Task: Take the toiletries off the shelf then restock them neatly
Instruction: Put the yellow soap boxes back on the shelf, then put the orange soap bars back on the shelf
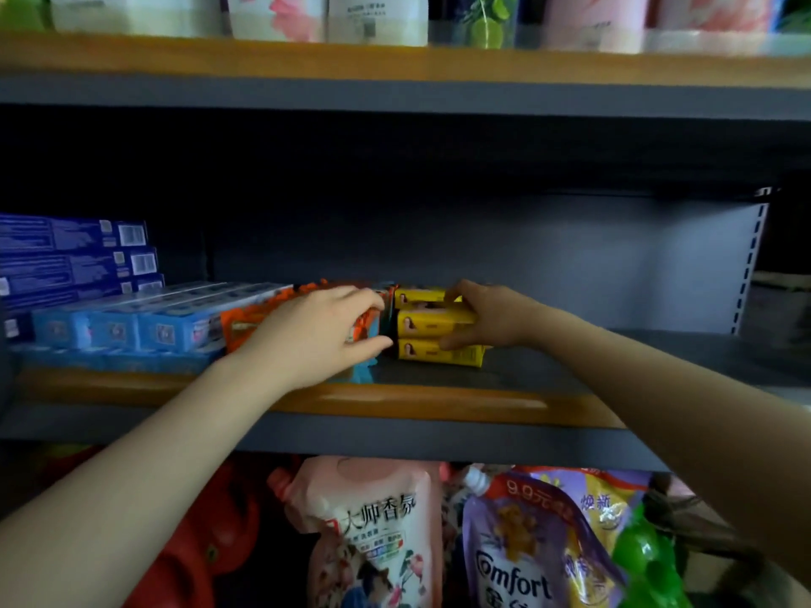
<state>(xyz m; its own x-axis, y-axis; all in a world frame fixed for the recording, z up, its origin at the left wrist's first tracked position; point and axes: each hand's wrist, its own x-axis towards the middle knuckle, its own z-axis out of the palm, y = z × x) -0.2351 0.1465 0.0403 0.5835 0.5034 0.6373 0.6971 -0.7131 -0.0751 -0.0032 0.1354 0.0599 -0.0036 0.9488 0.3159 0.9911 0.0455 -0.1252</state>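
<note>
Three yellow soap boxes (432, 323) are stacked on the grey middle shelf (548, 375). My right hand (487, 318) grips the stack from its right side, with fingers over the top box and thumb near the bottom one. My left hand (320, 333) curls around the orange and teal packets (250, 320) just left of the yellow stack. Further left lie light blue toothpaste boxes (131, 322), and dark blue boxes (74, 256) are piled behind them.
The shelf's right half is bare up to the perforated upright (750, 265). An orange price strip (395, 401) runs along the shelf's front edge. Refill pouches, pink (377, 533) and purple (526, 541), stand on the shelf below. White and pink packs (377, 19) sit on the shelf above.
</note>
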